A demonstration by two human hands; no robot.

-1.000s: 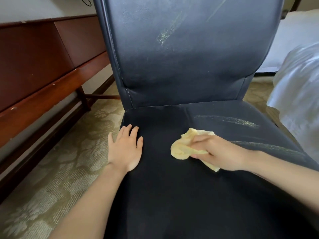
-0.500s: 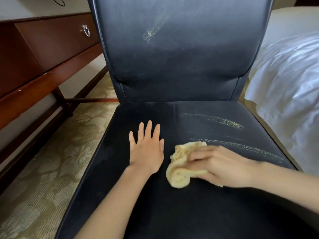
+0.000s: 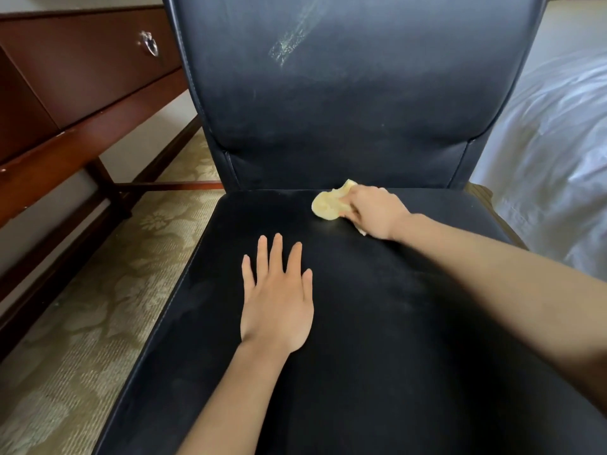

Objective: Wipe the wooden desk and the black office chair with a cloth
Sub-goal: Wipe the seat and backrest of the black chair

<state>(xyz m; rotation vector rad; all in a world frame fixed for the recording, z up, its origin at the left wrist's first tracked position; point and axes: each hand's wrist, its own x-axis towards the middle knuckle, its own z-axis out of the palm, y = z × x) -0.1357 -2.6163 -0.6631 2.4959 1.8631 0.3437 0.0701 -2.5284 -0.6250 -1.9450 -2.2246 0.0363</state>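
Fingers (image 3: pixel 356 205) of the right hand (image 3: pixel 374 213) are curled round the yellow cloth (image 3: pixel 326 206), now carried up from mid-seat to the chair seat (image 3: pixel 394 323) rear edge, while the flat, spread left hand (image 3: pixel 277 300) is rested nearer, suggesting the seat wipe is nearly finished.

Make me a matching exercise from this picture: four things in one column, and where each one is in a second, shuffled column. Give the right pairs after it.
Things:
1. yellow cloth
2. left hand
3. pale smear
4. drawer handle

Places:
A. on the chair's backrest
B. on the wooden desk's front
C. flat on the middle of the seat
D. at the back of the seat, gripped by the right hand

Pairs: 1-D, 2-C, 3-A, 4-B
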